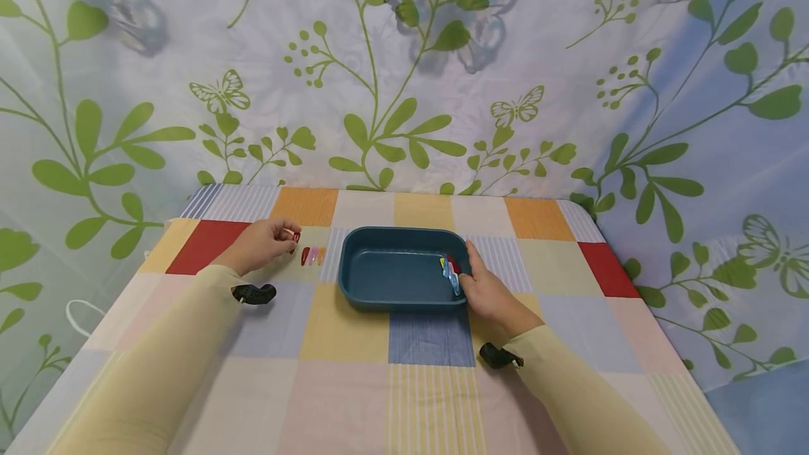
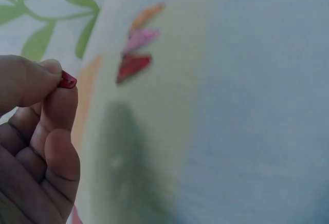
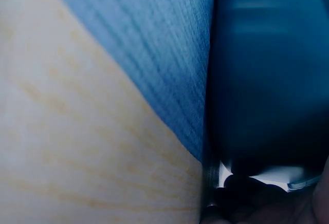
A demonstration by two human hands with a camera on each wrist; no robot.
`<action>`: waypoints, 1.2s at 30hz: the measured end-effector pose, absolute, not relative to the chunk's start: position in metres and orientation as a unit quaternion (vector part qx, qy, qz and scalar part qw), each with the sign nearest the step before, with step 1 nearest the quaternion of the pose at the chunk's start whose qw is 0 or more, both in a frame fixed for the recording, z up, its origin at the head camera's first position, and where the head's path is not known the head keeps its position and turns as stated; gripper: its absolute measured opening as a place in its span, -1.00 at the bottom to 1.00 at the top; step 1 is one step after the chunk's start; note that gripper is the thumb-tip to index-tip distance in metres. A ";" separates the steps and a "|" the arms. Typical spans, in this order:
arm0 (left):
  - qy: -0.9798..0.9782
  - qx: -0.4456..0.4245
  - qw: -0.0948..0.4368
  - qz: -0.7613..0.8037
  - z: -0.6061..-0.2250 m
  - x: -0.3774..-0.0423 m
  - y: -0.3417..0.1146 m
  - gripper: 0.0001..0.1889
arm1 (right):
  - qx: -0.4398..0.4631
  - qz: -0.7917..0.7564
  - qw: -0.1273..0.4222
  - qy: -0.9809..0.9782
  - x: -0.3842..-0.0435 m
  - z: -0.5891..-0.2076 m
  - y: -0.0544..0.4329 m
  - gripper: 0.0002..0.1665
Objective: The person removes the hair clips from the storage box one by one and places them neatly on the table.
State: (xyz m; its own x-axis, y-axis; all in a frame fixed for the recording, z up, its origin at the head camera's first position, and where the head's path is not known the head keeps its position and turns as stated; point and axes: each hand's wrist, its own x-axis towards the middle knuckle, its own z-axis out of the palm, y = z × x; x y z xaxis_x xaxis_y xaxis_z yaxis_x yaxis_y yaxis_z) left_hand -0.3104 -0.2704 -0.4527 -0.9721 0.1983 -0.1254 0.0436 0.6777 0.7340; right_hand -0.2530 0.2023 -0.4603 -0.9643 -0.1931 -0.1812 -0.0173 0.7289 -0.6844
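My left hand is over the left part of the table, pinching a small red hair clip between thumb and index finger. Just right of it, three more clips lie in a row on the cloth: a red clip, a pink clip and an orange clip. A dark teal rectangular tray sits at mid-table. My right hand grips its right end, thumb over the rim and fingers along the outer wall. Inside, near that thumb, several colourful clips lie in a small heap.
A patchwork-patterned cloth covers the table. Behind it hangs a curtain with leaves and butterflies. Black wrist devices are strapped over both sleeves. A white cable loops beside the table's left edge.
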 end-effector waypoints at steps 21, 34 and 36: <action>0.933 0.070 0.136 0.326 -0.463 -0.312 -0.273 -0.64 | -0.062 -0.362 0.122 0.922 -0.253 -0.460 0.204 -0.13; 0.938 0.067 0.157 0.301 -0.466 -0.316 -0.272 -0.66 | -0.060 -0.365 0.126 0.920 -0.253 -0.460 0.204 -0.14; 0.937 0.064 0.159 0.303 -0.466 -0.316 -0.271 -0.66 | -0.058 -0.366 0.126 0.920 -0.253 -0.460 0.204 -0.14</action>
State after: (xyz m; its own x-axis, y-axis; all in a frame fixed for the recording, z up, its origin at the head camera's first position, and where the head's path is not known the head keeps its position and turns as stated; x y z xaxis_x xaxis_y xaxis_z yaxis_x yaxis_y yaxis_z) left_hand -0.3156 -0.2713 -0.4656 -0.9412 0.2157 -0.2601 0.0227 0.8084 0.5882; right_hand -0.2529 0.2040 -0.4602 -0.9613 -0.1992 -0.1902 -0.0141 0.7252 -0.6883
